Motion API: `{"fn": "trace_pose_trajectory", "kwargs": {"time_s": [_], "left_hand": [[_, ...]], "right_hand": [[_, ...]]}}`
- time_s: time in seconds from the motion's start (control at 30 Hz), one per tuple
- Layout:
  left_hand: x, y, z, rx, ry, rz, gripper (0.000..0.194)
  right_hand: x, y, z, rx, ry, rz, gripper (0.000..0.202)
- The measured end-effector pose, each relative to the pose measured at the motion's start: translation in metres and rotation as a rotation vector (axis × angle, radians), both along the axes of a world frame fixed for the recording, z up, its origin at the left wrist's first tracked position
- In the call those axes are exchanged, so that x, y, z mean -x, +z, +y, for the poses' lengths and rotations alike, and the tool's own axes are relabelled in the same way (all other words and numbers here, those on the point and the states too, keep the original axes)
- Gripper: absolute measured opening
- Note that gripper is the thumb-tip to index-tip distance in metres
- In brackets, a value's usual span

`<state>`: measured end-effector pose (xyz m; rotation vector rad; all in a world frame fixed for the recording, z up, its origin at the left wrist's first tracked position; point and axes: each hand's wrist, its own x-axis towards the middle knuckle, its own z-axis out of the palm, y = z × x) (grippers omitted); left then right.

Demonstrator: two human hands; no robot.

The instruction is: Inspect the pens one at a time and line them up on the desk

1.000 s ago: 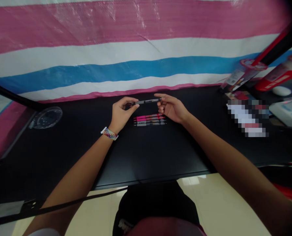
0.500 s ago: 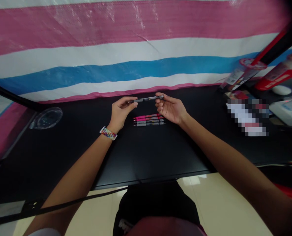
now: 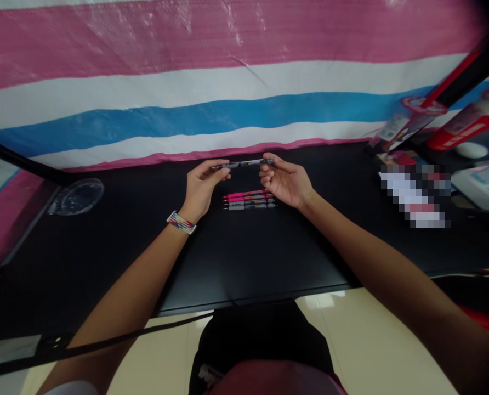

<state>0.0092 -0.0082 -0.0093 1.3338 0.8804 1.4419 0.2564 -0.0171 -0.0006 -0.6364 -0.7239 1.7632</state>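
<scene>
A dark grey pen lies level between my two hands, above the black table. My left hand pinches its left end between thumb and fingers. At the right end, my right hand grips the pen with thumb and fingertips, the other fingers curled below. Just under the held pen, a row of pens rests side by side on the table: pink pens farther off and grey pens closer to me. The right ends of the pink ones sit close to my right fingers.
A clear plastic lid lies at the left. To the right stand a clear cup, a red-labelled container, a white mouse and a pale device. A striped sheet hangs behind the table.
The left fingers have shifted slightly on the pen, and its left tip shows a little differently. Both hands stay in nearly the same place; the row of pens is unmoved.
</scene>
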Motion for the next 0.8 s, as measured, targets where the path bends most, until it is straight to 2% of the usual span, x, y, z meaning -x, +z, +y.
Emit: {"fn": "trace_pose_trajectory", "kwargs": {"time_s": [0.13,0.23,0.33,0.5,0.63,0.8], "left_hand": [[-0.0007,0.0005,-0.0010,-0.001,-0.004,-0.004,0.023],[-0.0008,0.0006,-0.0011,0.002,0.006,0.005,0.023],[-0.0004,0.0005,-0.0006,0.008,0.005,0.007,0.024],[0.0010,-0.0006,0.0008,0.012,0.025,-0.002,0.025],[0.0014,-0.0017,0.0009,0.014,0.020,0.008,0.025],[0.0012,-0.0022,0.0004,0.005,0.021,0.007,0.024]], "right_hand": [[0.0022,-0.0003,0.0005,-0.028,-0.019,-0.029,0.025],[0.0028,-0.0004,0.0006,-0.031,-0.017,-0.014,0.021],[0.0033,0.0000,-0.0002,-0.015,-0.013,0.043,0.018],[0.0046,0.0016,-0.0018,0.001,0.024,0.145,0.025],[0.0048,0.0015,-0.0012,0.026,0.022,0.126,0.017],[0.0041,0.0012,-0.0013,0.050,-0.012,0.127,0.020]]}}
